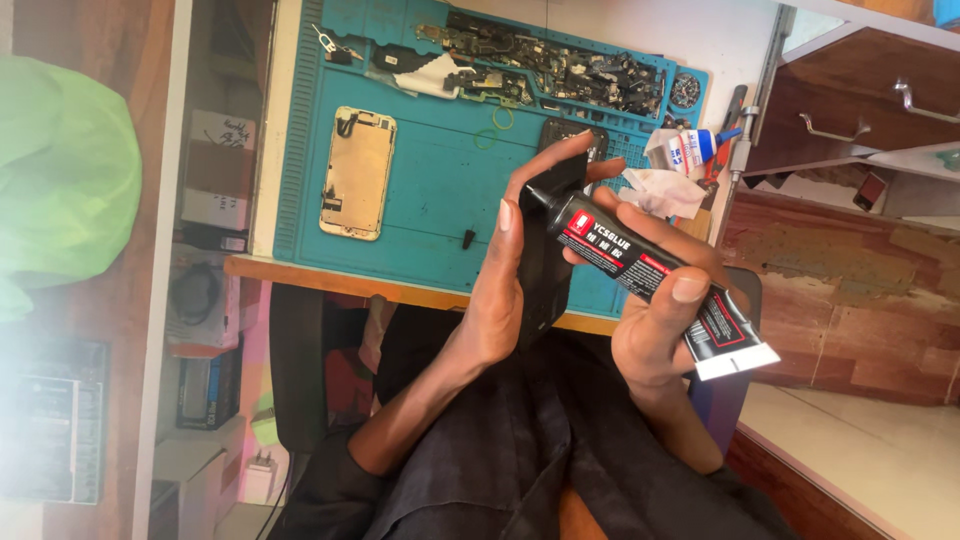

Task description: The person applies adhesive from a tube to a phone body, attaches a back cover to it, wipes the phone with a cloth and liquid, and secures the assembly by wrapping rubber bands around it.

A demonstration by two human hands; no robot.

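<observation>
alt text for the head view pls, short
A person's left hand holds a dark phone upright while the right hand aims a black glue tube at its edge. Behind lie a teal work mat with a gold phone frame and small parts.

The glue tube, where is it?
In the head view, the black glue tube is in the right hand, its tip against the dark phone held by the left hand.

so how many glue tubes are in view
2: a black tube held in the right hand, its nozzle against the dark phone part in the left hand; a small white tube at the mat's right edge. Clutter may hide others.
</observation>
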